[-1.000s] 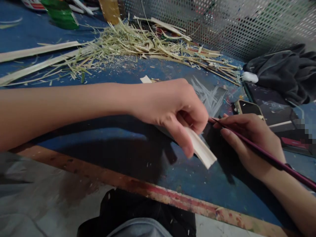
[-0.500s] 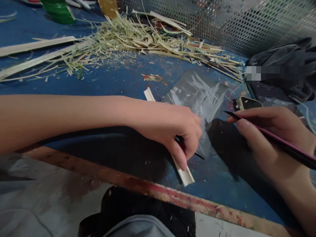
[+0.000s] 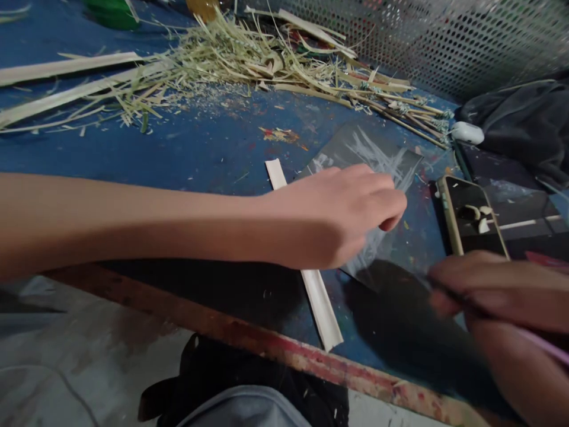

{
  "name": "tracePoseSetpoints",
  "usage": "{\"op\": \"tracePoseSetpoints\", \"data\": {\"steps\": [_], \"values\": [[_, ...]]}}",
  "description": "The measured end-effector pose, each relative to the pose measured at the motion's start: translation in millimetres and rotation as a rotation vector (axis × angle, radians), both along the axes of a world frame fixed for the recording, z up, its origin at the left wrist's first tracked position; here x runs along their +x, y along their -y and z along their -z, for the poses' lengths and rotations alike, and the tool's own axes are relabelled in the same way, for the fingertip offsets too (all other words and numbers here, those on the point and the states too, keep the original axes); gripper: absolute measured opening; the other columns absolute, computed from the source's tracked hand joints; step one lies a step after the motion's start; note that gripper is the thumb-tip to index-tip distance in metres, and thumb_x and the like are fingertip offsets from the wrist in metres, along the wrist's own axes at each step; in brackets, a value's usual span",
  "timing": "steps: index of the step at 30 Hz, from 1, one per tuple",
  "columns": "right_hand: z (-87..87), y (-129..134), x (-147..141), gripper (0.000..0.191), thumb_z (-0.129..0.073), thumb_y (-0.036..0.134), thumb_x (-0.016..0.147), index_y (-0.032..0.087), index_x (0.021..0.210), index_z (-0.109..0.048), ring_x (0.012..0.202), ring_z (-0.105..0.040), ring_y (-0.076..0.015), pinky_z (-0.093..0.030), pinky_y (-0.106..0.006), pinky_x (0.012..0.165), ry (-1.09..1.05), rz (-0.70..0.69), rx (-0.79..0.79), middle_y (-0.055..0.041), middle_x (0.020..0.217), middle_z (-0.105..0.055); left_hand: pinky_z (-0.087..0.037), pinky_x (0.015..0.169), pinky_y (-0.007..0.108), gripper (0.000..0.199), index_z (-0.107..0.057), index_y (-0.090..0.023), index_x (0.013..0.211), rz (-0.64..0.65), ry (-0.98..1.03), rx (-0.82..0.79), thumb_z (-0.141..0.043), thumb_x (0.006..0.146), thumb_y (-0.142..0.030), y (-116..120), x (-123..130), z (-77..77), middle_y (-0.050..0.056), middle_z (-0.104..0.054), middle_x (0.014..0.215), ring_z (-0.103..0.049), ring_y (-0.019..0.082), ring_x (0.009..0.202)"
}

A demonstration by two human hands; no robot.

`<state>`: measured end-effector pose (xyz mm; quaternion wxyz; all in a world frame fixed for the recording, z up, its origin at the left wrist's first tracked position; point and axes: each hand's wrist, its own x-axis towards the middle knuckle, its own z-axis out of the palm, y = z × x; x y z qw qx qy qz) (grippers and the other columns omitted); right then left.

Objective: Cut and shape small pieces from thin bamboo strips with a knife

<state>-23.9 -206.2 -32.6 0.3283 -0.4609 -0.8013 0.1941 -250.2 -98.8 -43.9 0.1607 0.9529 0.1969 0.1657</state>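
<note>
Blue paint, worn and spotted, covers the workbench (image 3: pixel 186 154) under my arms, and a perforated metal screen (image 3: pixel 444 41) stands behind it. Far beyond my left forearm lie long flat bamboo slats (image 3: pixel 66 65), and next to them, more to the right, a heap of thin bamboo shavings (image 3: pixel 249 59) spreads toward the screen.

My left hand (image 3: pixel 338 216) reaches across from the left side with the palm down and the fingers loosely stretched, not closed on anything. Under its wrist lies a short pale bamboo strip (image 3: pixel 317 296); one end shows beyond the hand, the other end comes out near the bench edge, close to my body. My left fingertips rest over a dark scratched sheet (image 3: pixel 355 148) with white scrape marks, which lies just past the strip.

To the right of this hand, a phone (image 3: pixel 471 219) lies flat with some small pale chips on its screen. Beyond it I see a small white object (image 3: pixel 466 132) and a dark cloth (image 3: pixel 524 124).

My right hand (image 3: pixel 498 290) is low at the right side, blurred. It seems closed around a thin dark tool (image 3: pixel 457 296) with a pinkish handle, the tip pointing toward my left hand.
</note>
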Motion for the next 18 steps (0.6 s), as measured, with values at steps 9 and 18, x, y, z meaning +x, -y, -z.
{"op": "tracePoseSetpoints", "data": {"steps": [9, 18], "values": [[2.6, -9.0, -62.4, 0.027, -0.043, -0.003, 0.077, 0.021, 0.082, -0.055, 0.058, -0.063, -0.0124, -0.05, -0.02, 0.051, -0.047, -0.349, -0.114, -0.0013, 0.067, -0.066, -0.026, 0.112, 0.044, 0.035, -0.052, -0.012, 0.125, -0.011, -0.109, 0.109, -0.044, 0.094, -0.026, 12.2, 15.1, 22.1, 0.014, -0.048, 0.14, -0.026, 0.028, 0.141], [12.7, -5.4, -58.9, 0.033, -0.04, 0.01, 0.095, 0.016, 0.067, -0.056, 0.054, -0.053, -0.0111, -0.045, -0.021, 0.049, 0.061, -0.424, -0.017, -0.0018, 0.058, -0.057, -0.021, 0.114, 0.046, 0.043, -0.044, -0.017, 0.137, -0.026, -0.239, 0.111, -0.034, 0.096, -0.028, 13.4, 18.3, 17.4, 0.008, -0.038, 0.149, -0.021, 0.023, 0.144]]}}
